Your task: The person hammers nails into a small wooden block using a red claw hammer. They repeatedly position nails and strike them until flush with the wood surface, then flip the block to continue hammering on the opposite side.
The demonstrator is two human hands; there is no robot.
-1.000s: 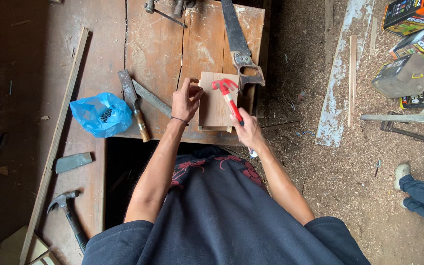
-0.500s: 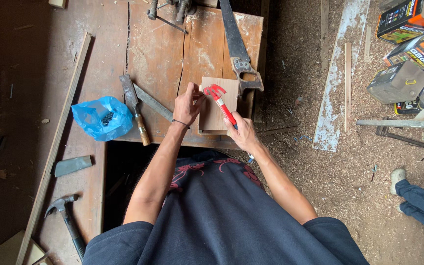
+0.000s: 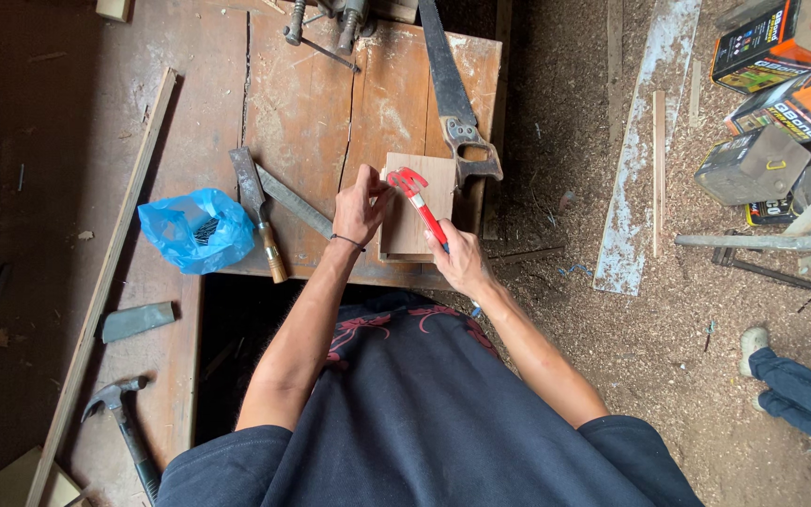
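A small square wooden board (image 3: 420, 221) lies on the worn wooden workbench (image 3: 316, 113), near its front right corner. My left hand (image 3: 360, 208) rests on the board's left edge with its fingers pinched at the top corner, close to the red claw head of a hammer (image 3: 412, 185). My right hand (image 3: 459, 260) grips that hammer's red handle low down and holds the head over the board's upper left part. Whether my left fingers hold a nail is too small to tell.
A hand saw (image 3: 452, 103) lies right behind the board. A chisel (image 3: 257, 211), a flat metal file (image 3: 295, 200) and a blue plastic bag (image 3: 196, 228) lie to the left. A second hammer (image 3: 124, 427) lies lower left. Boxes (image 3: 779, 56) and another person's leg (image 3: 800, 394) are on the sawdust floor at right.
The hammer head has shifted left and a little up, from the board's middle toward my left fingers at its upper left corner. My left hand has stayed on the board.
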